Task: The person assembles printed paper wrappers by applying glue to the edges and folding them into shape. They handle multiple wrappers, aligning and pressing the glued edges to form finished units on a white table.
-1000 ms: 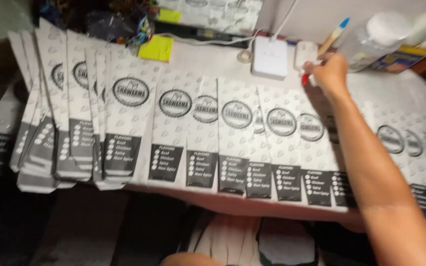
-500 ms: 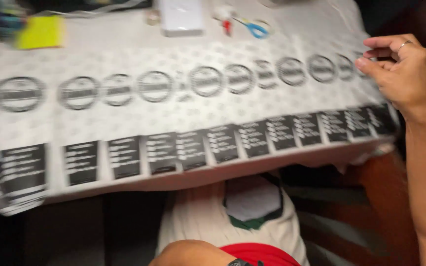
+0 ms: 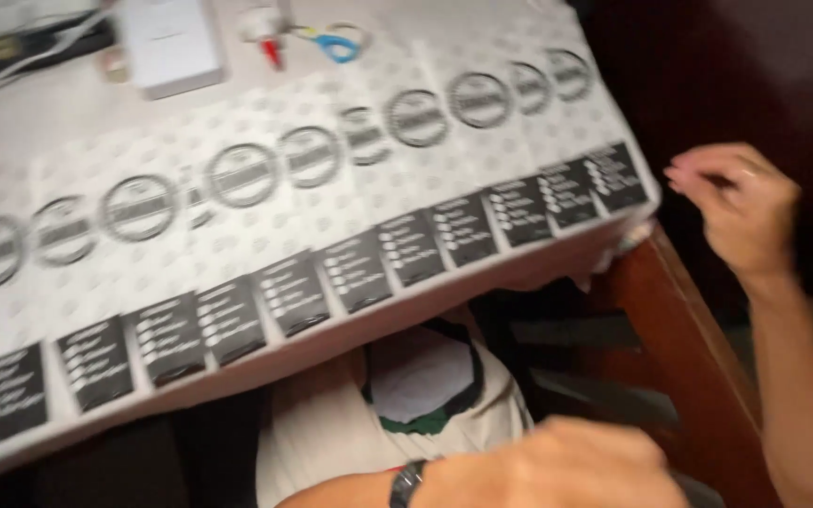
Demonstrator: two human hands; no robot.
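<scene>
right hand (image 3: 741,212): right side of frame, off the tabletop edge, over dark background. Fingers curled loosely, tips bunched toward the thumb; can't tell if anything is pinched between them. Not touching the bags.
left hand (image 3: 557,466): bottom centre, blurred, knuckles up. Black wristband (image 3: 405,483) on the wrist. Can't tell grip or whether it holds anything.
paper bags (image 3: 331,202): white, flat, laid overlapping in one long row running from lower left to upper right across the tabletop. Each has a round dark logo in the middle and a black printed panel at its near end. Near ends hang just over the tabletop edge. Nearest bag to the right hand is the last one at upper right.
white box (image 3: 169,42): top left-centre, behind the row, cable beside it.
scissors (image 3: 336,42): blue handles, top centre, just right of the box.
wooden edge (image 3: 684,320): reddish-brown, lower right, below the end of the row.
focus: heavy motion blur throughout.
</scene>
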